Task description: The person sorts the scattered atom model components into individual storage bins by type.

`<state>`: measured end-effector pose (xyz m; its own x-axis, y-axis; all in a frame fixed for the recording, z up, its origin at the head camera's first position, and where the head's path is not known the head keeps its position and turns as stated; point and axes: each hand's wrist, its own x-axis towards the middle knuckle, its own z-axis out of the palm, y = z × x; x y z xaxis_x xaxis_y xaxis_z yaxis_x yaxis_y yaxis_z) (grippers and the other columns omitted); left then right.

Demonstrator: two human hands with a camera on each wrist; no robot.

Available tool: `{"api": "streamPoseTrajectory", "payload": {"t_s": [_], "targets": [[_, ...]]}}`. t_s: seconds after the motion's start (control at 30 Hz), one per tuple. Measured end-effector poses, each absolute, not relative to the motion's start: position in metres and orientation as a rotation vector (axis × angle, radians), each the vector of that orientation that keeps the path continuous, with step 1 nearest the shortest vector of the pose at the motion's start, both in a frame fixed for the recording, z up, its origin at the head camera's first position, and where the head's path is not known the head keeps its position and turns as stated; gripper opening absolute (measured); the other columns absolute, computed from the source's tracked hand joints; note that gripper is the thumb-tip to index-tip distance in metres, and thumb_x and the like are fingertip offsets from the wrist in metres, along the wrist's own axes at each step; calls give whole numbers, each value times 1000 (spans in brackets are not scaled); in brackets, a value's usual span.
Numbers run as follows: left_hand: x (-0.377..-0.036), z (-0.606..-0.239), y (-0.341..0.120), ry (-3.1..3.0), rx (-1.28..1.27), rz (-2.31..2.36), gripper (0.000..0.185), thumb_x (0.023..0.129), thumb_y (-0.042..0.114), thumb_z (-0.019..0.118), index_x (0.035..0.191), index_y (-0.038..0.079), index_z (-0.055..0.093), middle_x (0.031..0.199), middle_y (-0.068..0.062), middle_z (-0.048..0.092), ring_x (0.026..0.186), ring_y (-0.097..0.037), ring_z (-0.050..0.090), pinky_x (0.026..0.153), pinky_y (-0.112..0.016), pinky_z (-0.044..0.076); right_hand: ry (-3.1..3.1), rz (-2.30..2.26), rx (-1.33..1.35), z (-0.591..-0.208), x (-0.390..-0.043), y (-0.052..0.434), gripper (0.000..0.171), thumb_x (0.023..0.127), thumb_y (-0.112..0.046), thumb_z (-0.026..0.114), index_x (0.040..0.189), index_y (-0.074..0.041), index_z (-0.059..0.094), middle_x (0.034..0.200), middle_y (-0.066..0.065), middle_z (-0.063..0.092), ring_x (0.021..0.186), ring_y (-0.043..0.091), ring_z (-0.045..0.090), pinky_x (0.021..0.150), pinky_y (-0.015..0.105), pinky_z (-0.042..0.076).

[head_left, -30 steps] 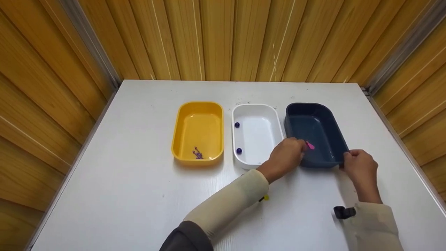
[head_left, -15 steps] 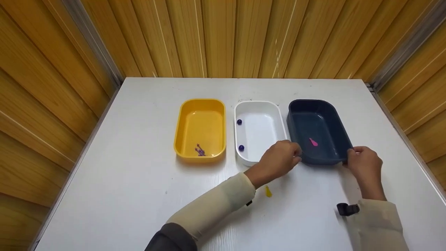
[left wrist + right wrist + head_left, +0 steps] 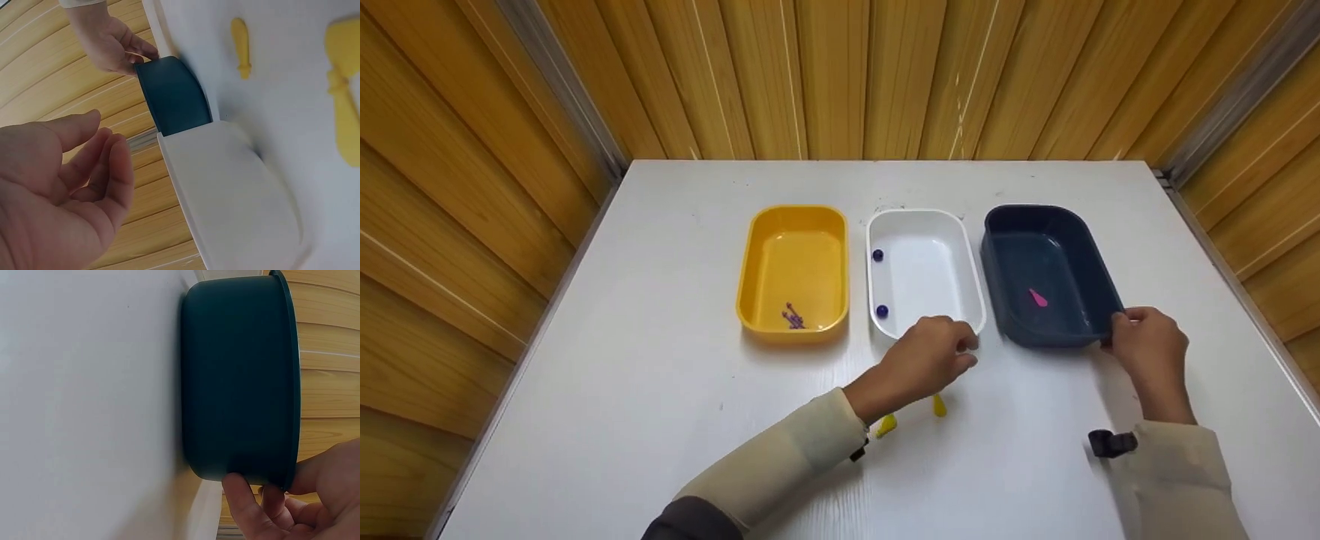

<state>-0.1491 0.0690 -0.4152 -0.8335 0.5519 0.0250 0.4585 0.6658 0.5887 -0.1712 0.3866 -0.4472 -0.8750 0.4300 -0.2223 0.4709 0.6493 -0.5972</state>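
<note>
Smooth navy plastic tub [image 3: 1046, 277], rounded corners, gripped by right hand [image 3: 1147, 352].

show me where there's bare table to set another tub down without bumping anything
The widest bare patch is left of the yellow tub, out to the table's left edge. A bare strip also runs behind all three tubs. It is crowded near the front: left hand, two yellow pieces, right hand gripping the dark blue tub.

Lighting: even, bright overhead light is casting soft shadows under the bins [image 3: 1046, 277]. Wide-angle bending is showing at edges; wrist views are blurring close up.
</note>
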Motion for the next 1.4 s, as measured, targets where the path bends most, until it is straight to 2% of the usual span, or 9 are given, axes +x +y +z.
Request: {"api": "streamPoseTrajectory", "payload": {"t_s": [0.2, 0.4, 0.5, 0.87, 1.1, 1.23, 1.4], "targets": [[-144, -415, 49, 2699, 734, 958, 19, 96, 17, 70, 112, 11, 77, 100, -1, 73, 86, -8, 59, 76, -16, 51, 2764, -1054, 783, -447, -172, 386, 56, 108, -28, 35, 145, 13, 43, 125, 35, 62, 89, 25, 71, 59, 17, 49], [-141, -418, 36, 2674, 626, 995, 19, 96, 18, 70, 112, 10, 77, 101, -1, 71, 84, -8, 57, 75, -16, 51, 2838, -995, 730, -447, -171, 388, 55, 106, -28, 38, 141, 14, 48, 106, 27, 74, 70, 10, 68, 62, 23, 46], [-140, -419, 30, 2662, 604, 961, 19, 95, 17, 71, 112, 11, 77, 100, 0, 71, 85, -8, 58, 75, -17, 52, 2843, -992, 722, -446, -171, 388, 55, 106, -28, 38, 140, 14, 48, 101, 25, 75, 70, 10, 67, 64, 25, 46], [-133, -439, 3, 2605, 525, 740, 23, 91, 3, 72, 112, 10, 78, 104, -4, 71, 90, -13, 57, 84, -25, 54, 2807, -1015, 748, -448, -171, 389, 55, 107, -29, 38, 142, 12, 47, 115, 31, 70, 76, 13, 68, 61, 21, 47], [-133, -453, -5, 2582, 579, 697, 31, 90, -6, 64, 109, 11, 80, 104, -3, 75, 92, -12, 59, 85, -24, 54, 2807, -1021, 752, -448, -171, 390, 55, 107, -28, 38, 142, 12, 47, 119, 33, 68, 76, 13, 68, 59, 19, 47], [-132, -458, -6, 2582, 600, 696, 32, 90, -7, 61, 106, 12, 81, 101, -2, 75, 90, -13, 59, 85, -25, 53, 2808, -1006, 762, -448, -172, 390, 54, 107, -29, 39, 142, 12, 47, 120, 32, 67, 75, 12, 67, 59, 19, 47], [-130, -465, -9, 2675, 775, 638, 31, 88, -9, 61, 96, 12, 83, 90, -2, 74, 85, -13, 60, 82, -23, 52, 2821, -1003, 774, -446, -173, 389, 54, 106, -28, 40, 141, 13, 48, 122, 34, 66, 71, 10, 67, 58, 19, 46]]}}
